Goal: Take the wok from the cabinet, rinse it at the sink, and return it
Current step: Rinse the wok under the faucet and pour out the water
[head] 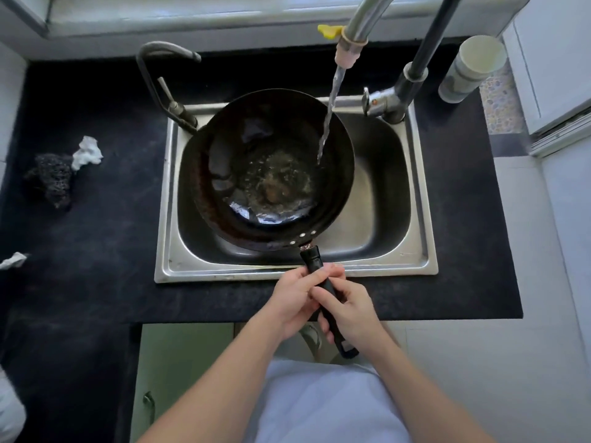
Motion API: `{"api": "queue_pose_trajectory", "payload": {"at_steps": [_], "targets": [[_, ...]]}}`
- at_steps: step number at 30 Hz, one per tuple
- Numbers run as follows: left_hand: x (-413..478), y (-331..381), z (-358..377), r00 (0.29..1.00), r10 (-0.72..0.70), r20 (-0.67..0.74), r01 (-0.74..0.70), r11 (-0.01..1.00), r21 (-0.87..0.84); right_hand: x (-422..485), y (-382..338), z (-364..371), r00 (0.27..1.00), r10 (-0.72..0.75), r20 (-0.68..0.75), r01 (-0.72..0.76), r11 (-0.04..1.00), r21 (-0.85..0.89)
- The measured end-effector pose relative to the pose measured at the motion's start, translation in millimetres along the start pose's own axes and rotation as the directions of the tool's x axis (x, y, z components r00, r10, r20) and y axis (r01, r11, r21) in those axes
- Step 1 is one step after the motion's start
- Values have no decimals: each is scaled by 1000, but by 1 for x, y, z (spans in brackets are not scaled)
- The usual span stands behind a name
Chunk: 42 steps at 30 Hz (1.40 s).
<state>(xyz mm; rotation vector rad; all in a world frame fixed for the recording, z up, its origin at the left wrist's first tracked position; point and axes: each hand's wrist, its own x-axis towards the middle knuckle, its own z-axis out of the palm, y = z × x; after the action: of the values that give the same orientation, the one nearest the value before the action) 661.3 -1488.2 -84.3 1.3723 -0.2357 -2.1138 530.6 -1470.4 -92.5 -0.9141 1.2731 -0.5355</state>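
Wok under running water, both hands on its handle.

The dark wok (pixel 268 174) sits tilted in the steel sink (pixel 422 251), its black handle (pixel 312 259) pointing near. A stream of water (pixel 327 123) from the tap (pixel 361 24) lands inside it and pools at the bottom. The left hand (pixel 294 302) and right hand (pixel 351 311) both grip the handle over the near edge of the dark counter (pixel 96 251). On the counter's left lie a black scrubber (pixel 52 180) and crumpled paper (pixel 87 153); a cup (pixel 473 68) stands far right.

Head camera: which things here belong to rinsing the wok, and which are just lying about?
In use: wok, sink, running faucet, left hand and right hand gripping the wok handle.
Lying about: black scouring pad, crumpled tissue, second tissue, cup, small side tap.
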Motion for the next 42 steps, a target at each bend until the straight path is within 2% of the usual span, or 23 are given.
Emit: {"api": "queue_pose_trajectory", "payload": {"at_steps": [13,19,21,24,28,30,32,34,36,39,42], "targets": [[-3,-18,-9,995,-97,9,95,989,111,-14,20,8,997,0,-71,10,991,131],[-5,-17,-13,992,-115,-55,123,973,194,-17,28,17,997,22,-79,-9,986,165],[-5,-15,-14,990,-97,-99,115,974,197,-15,31,18,997,16,-82,-9,996,91],[-4,-14,-15,987,-71,-146,98,978,183,-14,28,11,996,-42,-73,29,985,-169],[-9,-14,-11,987,-54,-150,82,979,187,-10,8,-11,993,48,107,-1,915,-403],[-9,-17,-10,986,-47,-162,76,981,178,-3,-8,-25,985,100,139,-26,891,-453],[-8,-20,-10,982,-54,-179,77,989,125,13,-31,-43,994,100,36,-78,921,-382],[-7,-21,-9,980,-62,-191,80,993,83,37,-61,-65,993,-1,-116,-43,928,-371],[-10,-19,-8,979,-70,-194,90,991,99,64,-97,-84,958,-164,-234,48,900,-434],[-12,-18,-8,977,-75,-198,100,988,116,105,-147,-102,870,-374,-321,177,845,-505],[-13,-16,-7,975,-71,-210,100,986,132,142,-182,-105,779,-494,-386,223,794,-565]]}}
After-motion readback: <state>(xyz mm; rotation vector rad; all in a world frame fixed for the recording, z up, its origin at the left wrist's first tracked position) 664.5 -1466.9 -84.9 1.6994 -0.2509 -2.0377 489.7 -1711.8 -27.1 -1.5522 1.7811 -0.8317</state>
